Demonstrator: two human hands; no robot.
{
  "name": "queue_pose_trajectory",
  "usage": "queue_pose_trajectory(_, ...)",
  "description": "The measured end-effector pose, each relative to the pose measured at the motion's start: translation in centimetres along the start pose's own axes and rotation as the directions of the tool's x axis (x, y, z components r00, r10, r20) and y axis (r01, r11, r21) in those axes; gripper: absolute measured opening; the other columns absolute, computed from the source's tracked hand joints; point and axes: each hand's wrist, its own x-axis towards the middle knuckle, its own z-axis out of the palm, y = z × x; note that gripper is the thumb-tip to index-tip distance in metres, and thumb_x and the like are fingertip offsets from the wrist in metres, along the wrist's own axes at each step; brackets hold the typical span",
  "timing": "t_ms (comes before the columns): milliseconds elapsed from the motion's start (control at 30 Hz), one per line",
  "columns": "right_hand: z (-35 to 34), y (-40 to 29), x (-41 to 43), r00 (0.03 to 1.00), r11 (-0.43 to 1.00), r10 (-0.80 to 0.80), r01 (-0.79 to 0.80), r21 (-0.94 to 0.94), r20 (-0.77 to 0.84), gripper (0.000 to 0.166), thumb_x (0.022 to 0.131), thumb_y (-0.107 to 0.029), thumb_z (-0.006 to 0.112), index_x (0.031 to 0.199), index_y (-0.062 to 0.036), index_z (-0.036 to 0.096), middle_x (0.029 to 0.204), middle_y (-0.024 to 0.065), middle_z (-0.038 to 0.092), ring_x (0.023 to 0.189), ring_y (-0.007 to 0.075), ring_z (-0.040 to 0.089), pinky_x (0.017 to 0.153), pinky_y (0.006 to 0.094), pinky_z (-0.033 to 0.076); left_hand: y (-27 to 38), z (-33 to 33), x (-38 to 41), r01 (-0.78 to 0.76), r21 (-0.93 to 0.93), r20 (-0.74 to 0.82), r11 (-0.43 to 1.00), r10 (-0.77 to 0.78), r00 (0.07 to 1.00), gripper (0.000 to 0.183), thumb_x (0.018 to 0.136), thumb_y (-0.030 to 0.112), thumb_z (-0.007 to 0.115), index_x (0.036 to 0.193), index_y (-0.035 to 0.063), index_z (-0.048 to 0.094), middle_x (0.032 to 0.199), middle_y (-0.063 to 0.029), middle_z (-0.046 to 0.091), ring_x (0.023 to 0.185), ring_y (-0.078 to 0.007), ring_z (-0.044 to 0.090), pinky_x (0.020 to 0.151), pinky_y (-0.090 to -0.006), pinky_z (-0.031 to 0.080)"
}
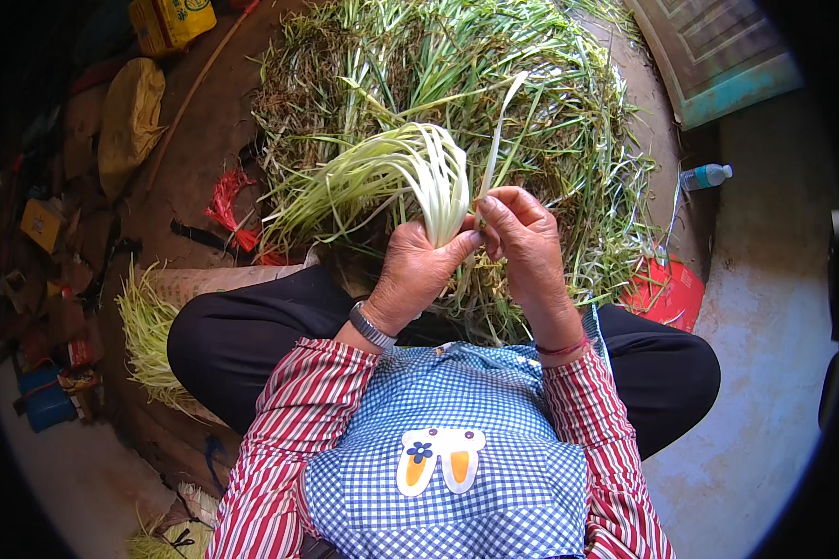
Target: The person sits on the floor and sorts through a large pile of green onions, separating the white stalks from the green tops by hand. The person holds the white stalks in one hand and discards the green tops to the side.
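My left hand (423, 265) grips a bundle of pale yellow-green leafy stalks, likely blanched chives (444, 185), by its white lower ends. The leaves bend over to the left above the hand. Close beside it, my right hand (528, 241) pinches a single white-green stalk (498, 136) that stands upright between thumb and fingers. The fingertips of both hands nearly meet; whether they touch is hard to tell. Beyond the hands spreads a large heap of green stalks (419, 63) mixed with brown, withered leaves.
Beside my left knee, pale stalks (150, 335) lie on a printed sack (210, 283). Red plastic strings (231, 206) rest left of the heap. To the right are a red sheet-like object (668, 293), a plastic bottle (705, 176) and a door panel (716, 52). A tied bundle (182, 527) lies lower left.
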Motion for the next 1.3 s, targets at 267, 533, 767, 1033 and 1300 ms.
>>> queue_pose_trajectory(267,-0.1,0.1,-0.3,0.959,0.970,0.046,0.024,-0.242,0.278,0.032,0.096,-0.024,0.062,0.117,-0.0011,0.057,0.089,-0.0007,0.063,0.058,0.0010,0.047,0.051,0.0170,0.041,2.1,-1.4,0.5,0.100,-0.085,-0.021,0.991,-0.102,0.995,0.015,0.095,0.018,0.063,0.098,0.0038,0.065,0.075,0.0019,0.064,0.050,-0.0008,0.046,0.044,-0.0165,0.034)
queue_pose_trajectory(533,0.1,1.4,-0.8,0.834,0.702,-0.220,0.495,-0.512,0.505,0.016,0.092,-0.014,0.064,0.086,-0.0002,0.062,0.072,0.0096,0.054,0.062,0.0203,0.056,0.059,0.0325,0.046,3.4,-2.6,0.6,0.180,-0.281,0.005,0.943,-0.186,0.983,0.016,0.095,0.019,0.062,0.099,0.0031,0.064,0.079,-0.0028,0.067,0.052,-0.0025,0.045,0.046,-0.0172,0.035)
queue_pose_trajectory(767,0.7,0.1,-2.7,0.839,0.608,-0.263,0.527,-0.594,0.476,0.020,0.094,-0.018,0.061,0.082,-0.0019,0.060,0.066,0.0107,0.053,0.058,0.0256,0.056,0.055,0.0342,0.045,4.0,-3.1,0.8,0.033,-0.405,-0.149,0.914,-0.101,0.984,0.013,0.096,0.017,0.060,0.098,0.0042,0.062,0.080,-0.0039,0.066,0.054,-0.0031,0.050,0.047,-0.0155,0.039)
queue_pose_trajectory(1033,-3.2,2.9,-7.2,0.950,0.515,0.004,0.267,-0.815,0.313,0.025,0.092,-0.017,0.061,0.072,-0.0027,0.056,0.061,0.0140,0.053,0.054,0.0301,0.055,0.049,0.0389,0.043,4.7,-5.8,2.2,-0.199,-0.399,-0.386,0.895,0.033,0.922,0.011,0.095,0.014,0.061,0.098,0.0041,0.064,0.082,-0.0043,0.066,0.060,-0.0043,0.053,0.048,-0.0179,0.039)
queue_pose_trajectory(1300,-11.1,8.5,-8.0,0.940,-0.048,0.339,-0.018,-0.999,-0.033,0.028,0.087,-0.030,0.057,0.080,-0.0049,0.069,0.079,0.0202,0.066,0.077,0.0397,0.065,0.067,0.0483,0.051,5.8,-6.9,2.5,-0.351,-0.315,-0.506,0.882,0.157,0.848,0.009,0.095,0.014,0.060,0.092,0.0052,0.061,0.078,-0.0036,0.065,0.056,-0.0047,0.050,0.047,-0.0192,0.036)
